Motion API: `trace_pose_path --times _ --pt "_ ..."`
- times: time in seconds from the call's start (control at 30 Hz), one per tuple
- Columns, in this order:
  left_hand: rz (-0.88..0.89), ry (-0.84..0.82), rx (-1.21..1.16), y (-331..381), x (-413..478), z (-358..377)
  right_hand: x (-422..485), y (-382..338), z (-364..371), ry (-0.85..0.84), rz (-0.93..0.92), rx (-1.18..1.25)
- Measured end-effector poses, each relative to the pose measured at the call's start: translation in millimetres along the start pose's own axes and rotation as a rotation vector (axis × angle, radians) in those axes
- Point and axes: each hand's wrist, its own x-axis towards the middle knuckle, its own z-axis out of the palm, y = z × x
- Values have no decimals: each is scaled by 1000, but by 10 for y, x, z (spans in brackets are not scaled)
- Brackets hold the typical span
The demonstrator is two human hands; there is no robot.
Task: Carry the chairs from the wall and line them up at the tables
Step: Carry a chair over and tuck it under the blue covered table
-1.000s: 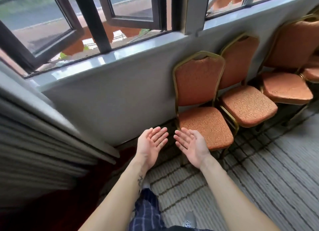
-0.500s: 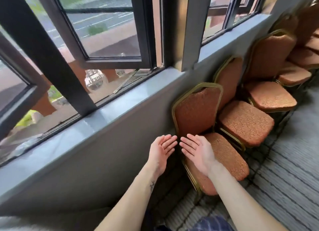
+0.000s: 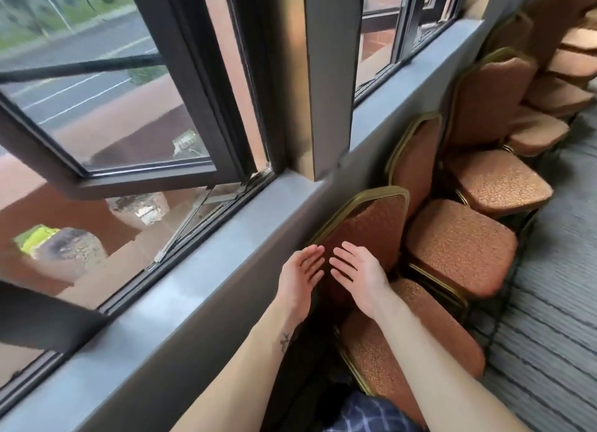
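**Both Hands Hovering at the Nearest Chair**

The nearest chair (image 3: 378, 218) is standing against the wall under the windowsill (image 3: 193, 270), with its backrest just beyond both hands. The left hand (image 3: 300, 279) and right hand (image 3: 358, 276) are extending side by side, fingers straight and wide, holding nothing. Coarse orange upholstery is filling a rounded gold metal frame.

1 head-worn view, angled down and forward along the window sill (image 3: 226, 237), close above the nearest chair (image 3: 371, 224); both forearms enter from below.
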Motion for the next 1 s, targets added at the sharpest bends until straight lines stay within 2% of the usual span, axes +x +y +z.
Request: trace_pose_path --times 0.2,0.47,0.7,1.0 --pt "76 55 149 167 661 309 842 -278 65 42 23 16" --pt "-97 68 291 274 1198 616 1302 -542 81 113 77 -4" --pt "-198 77 371 358 1409 658 1654 -503 104 166 165 -9" --pt "-110 -11 650 409 1391 614 1554 -498 218 329 141 -65"
